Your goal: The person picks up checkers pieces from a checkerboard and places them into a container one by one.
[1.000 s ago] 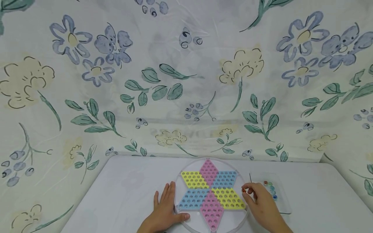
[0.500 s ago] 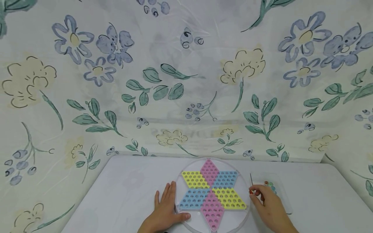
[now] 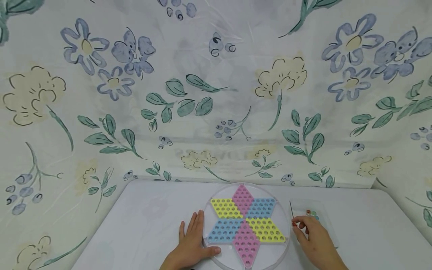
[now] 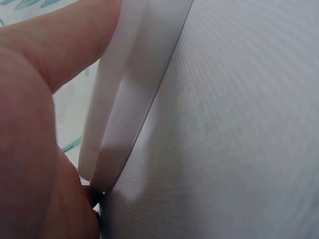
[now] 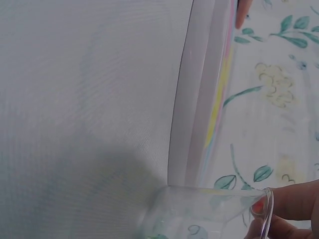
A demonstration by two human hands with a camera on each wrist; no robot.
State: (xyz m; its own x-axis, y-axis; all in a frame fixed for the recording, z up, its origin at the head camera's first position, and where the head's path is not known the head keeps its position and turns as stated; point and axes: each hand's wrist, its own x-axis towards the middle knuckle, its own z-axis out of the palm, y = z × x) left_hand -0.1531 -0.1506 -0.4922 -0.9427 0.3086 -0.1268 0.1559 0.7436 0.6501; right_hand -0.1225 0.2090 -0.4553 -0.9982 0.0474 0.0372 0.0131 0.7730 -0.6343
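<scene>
A round white Chinese checkers board point(image 3: 216, 253) bears a star of pink, yellow and blue sections full of holes. My left hand point(image 3: 189, 243) lies along its left side, fingers straight and thumb resting on the rim; the left wrist view shows the thumb point(image 4: 75, 37) against the board's side wall point(image 4: 127, 89). To the board's right, my right hand point(image 3: 314, 237) pinches a small red marble point(image 3: 294, 225) between thumb and fingertips. In the right wrist view the red marble point(image 5: 258, 205) shows through the clear wall of a plastic box point(image 5: 199, 204), the fingers right at its rim.
Several coloured marbles point(image 3: 313, 213) lie in the clear box point(image 3: 331, 225), partly hidden by my right hand. The white table point(image 3: 148, 221) reaches back to a curtain-like sheet point(image 3: 216, 112) with printed flowers and leaves.
My right hand has moved right with the red marble, from beside the board's yellow corner to the near edge of the clear box. My left hand stays in place.
</scene>
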